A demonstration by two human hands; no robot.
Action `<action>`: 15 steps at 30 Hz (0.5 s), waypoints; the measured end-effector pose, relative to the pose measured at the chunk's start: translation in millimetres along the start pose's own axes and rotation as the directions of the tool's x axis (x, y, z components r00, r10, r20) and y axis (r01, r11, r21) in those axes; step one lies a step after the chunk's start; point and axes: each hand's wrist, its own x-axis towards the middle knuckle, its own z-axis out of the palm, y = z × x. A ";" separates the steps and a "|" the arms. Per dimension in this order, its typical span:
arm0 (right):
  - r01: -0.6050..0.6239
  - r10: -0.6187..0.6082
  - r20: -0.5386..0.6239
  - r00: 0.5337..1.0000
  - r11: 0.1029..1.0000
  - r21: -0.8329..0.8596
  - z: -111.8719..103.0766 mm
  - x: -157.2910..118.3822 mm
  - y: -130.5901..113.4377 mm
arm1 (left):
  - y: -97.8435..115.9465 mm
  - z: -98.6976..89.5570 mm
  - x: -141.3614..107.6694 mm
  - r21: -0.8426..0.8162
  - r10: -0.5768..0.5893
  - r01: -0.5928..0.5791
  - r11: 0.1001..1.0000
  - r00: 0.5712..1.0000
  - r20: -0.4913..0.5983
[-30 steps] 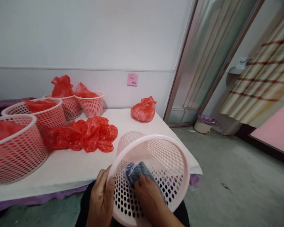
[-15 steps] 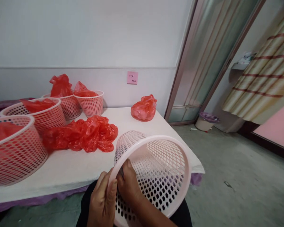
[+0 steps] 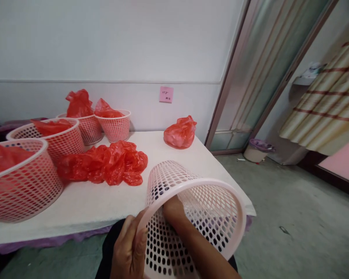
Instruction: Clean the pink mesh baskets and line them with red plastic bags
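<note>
A pink mesh basket (image 3: 220, 190) lies tilted over my lap at the table's front edge, its mouth facing me. My left hand (image 3: 130, 244) grips the left side of its rim, thumb on the near side. Reaching inside through the mouth, my right hand (image 3: 173, 209) is against the left inner wall; its fingers are hidden behind the rim. Crumpled red plastic bags (image 3: 113, 162) lie on the white table (image 3: 98, 201) beyond the basket. A red bag bundle (image 3: 180, 133) sits further back on the right.
Several pink baskets holding red bags stand on the left, the nearest basket (image 3: 26, 190) at the table's front. A pink note (image 3: 166, 94) is on the wall. A waste bin (image 3: 255, 151) stands on the floor at right.
My right hand has gone deeper into the basket, and its fingers are now out of sight. The basket's mouth has tipped slightly downward. The whole view has shifted a little.
</note>
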 end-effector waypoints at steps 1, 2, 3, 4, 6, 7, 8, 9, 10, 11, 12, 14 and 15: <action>0.015 -0.015 0.017 1.000 1.000 0.004 0.9 -5.6 -5.1 | -1.3 0.0 1.1 0.014 0.015 -0.015 1.000 1.000 -0.009; 0.034 -0.034 0.035 0.999 0.999 0.011 1.6 -12.8 -10.5 | -2.2 0.0 2.6 0.030 0.028 -0.028 0.999 0.999 -0.023; 0.062 -0.063 0.053 0.997 0.998 0.017 1.6 -21.2 -15.5 | -2.8 -0.1 4.4 0.052 0.038 -0.035 0.998 0.998 -0.042; 0.102 -0.103 0.070 0.992 0.995 0.013 0.8 -30.0 -19.4 | -3.3 -0.6 6.6 0.073 0.037 -0.032 0.997 0.998 -0.058; 0.194 -0.185 0.122 0.975 0.979 -0.065 -4.2 -45.6 -21.5 | -3.8 -2.4 11.1 0.095 0.009 -0.002 0.996 0.997 -0.078; 0.220 -0.197 0.158 0.968 0.965 -0.143 -8.2 -51.3 -19.4 | -3.7 -3.7 13.1 0.089 -0.018 0.024 0.996 0.997 -0.073; 0.225 -0.183 0.192 0.964 0.946 -0.232 -13.0 -55.1 -15.5 | -3.3 -5.1 14.7 0.076 -0.040 0.044 0.996 0.998 -0.056; 0.210 -0.146 0.213 0.966 0.926 -0.315 -18.2 -57.3 -10.8 | -2.5 -6.2 15.9 0.058 -0.048 0.050 0.997 0.998 -0.035; 0.176 -0.098 0.219 0.971 0.909 -0.378 -23.3 -58.7 -6.1 | -1.3 -6.8 16.6 0.043 -0.043 0.044 0.998 0.999 -0.017; 0.145 -0.058 0.216 0.975 0.898 -0.415 -28.0 -59.9 -2.6 | 0.3 -7.0 17.0 0.035 -0.026 0.026 0.999 1.000 -0.008; 0.128 -0.039 0.211 0.977 0.893 -0.430 -31.9 -62.1 -1.2 | 2.2 -6.7 17.3 0.029 -0.007 0.007 1.000 1.000 -0.003; 0.144 -0.069 0.207 0.976 0.916 -0.374 -35.6 -71.1 -5.8 | 6.4 -5.2 18.1 0.020 0.017 -0.017 1.000 1.000 -0.003; 0.164 -0.104 0.209 0.972 0.941 -0.295 -34.9 -78.4 -11.5 | 8.3 -4.3 18.9 0.013 0.016 -0.016 1.000 1.000 0.002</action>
